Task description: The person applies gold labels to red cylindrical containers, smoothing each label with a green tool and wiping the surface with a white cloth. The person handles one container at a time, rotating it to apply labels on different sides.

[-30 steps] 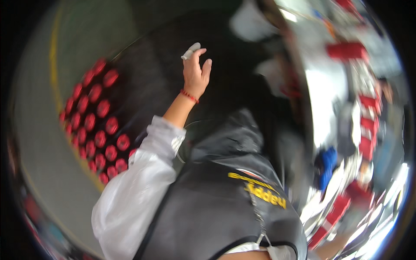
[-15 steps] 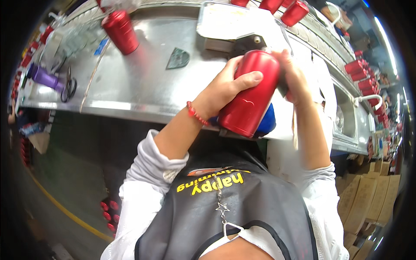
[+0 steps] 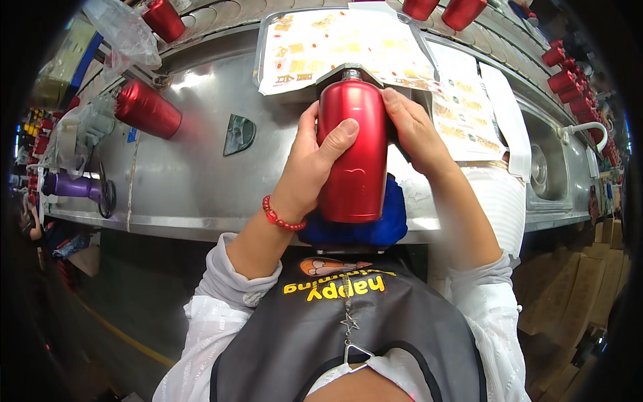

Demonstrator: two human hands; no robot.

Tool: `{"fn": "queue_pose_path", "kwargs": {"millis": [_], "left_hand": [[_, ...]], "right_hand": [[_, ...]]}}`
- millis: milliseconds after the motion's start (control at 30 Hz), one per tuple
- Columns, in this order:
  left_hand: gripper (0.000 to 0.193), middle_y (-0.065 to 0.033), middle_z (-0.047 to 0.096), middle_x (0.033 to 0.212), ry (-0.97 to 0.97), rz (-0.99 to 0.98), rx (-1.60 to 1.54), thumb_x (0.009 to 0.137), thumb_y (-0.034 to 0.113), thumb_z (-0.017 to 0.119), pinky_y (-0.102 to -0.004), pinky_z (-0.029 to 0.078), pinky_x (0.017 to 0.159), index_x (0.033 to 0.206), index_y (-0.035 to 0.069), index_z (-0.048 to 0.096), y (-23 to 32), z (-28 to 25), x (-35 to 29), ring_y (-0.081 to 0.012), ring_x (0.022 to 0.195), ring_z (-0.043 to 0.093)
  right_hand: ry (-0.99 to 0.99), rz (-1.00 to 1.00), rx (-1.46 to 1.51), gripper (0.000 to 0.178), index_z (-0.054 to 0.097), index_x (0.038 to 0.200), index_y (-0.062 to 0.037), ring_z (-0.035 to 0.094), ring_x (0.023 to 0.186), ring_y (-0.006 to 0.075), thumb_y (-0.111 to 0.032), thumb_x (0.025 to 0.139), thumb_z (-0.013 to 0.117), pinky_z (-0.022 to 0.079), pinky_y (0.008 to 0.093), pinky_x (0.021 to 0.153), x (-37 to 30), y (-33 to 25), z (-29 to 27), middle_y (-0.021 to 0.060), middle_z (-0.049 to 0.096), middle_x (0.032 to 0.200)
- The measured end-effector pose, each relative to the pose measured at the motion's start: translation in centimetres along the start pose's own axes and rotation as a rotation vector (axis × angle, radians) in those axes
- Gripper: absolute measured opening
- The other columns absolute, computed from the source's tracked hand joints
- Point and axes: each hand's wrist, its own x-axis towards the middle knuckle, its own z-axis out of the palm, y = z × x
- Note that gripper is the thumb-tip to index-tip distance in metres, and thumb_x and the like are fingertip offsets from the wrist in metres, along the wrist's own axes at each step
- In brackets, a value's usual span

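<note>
Glossy metallic-red bottle (image 3: 353, 161), silver neck (image 3: 351, 74) pointing far, long axis near-far; in grip of left hand (image 3: 313, 159) and right hand (image 3: 420, 139).

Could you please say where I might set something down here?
Bare steel lies between the flat dark-green piece, the red metal bottle left of it and the counter's front edge. Crowded: around the purple cylindrical tumbler, and where the hands hold another red bottle.

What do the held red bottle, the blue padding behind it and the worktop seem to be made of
Red bottle: probably metal with a satin coating, given its soft highlights and silvery neck. Blue padding: likely plush fabric, from its soft, uneven outline. Worktop: apparently stainless steel, grey with blurred reflections.
</note>
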Motion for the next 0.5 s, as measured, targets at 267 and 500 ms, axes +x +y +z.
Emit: {"fn": "queue_pose_path", "kwargs": {"millis": [267, 500], "left_hand": [[0.078, -0.0178, 0.053, 0.141, -0.004, 0.173, 0.186, 0.104, 0.045, 0.055, -0.0321, 0.045, 0.104, 0.155, -0.007, 0.026, -1.5, -1.5, -0.6, -0.0181, 0.122, 0.057], [0.074, -0.0201, 0.043, 0.152, -0.037, 0.217, 0.223, 0.106, 0.04, 0.051, -0.0358, 0.04, 0.111, 0.157, -0.005, 0.021, -2.4, -2.4, -0.4, -0.0246, 0.135, 0.049]], "right_hand": [[0.136, -0.505, -1.353, 0.034, 0.074, 0.12, -0.0097, 0.058, 0.115, 0.0259, -0.002, 0.092, 0.055, 0.05, 0.037, 0.094, 11.9, -0.3, -11.1, 0.0099, 0.065, 0.122], [0.03, -0.165, -1.706, 0.03, 0.075, 0.116, -0.0196, 0.052, 0.126, 0.0277, -0.017, 0.087, 0.068, 0.052, 0.0463, 0.097, 21.8, -1.8, -12.0, 0.006, 0.062, 0.126]]}}
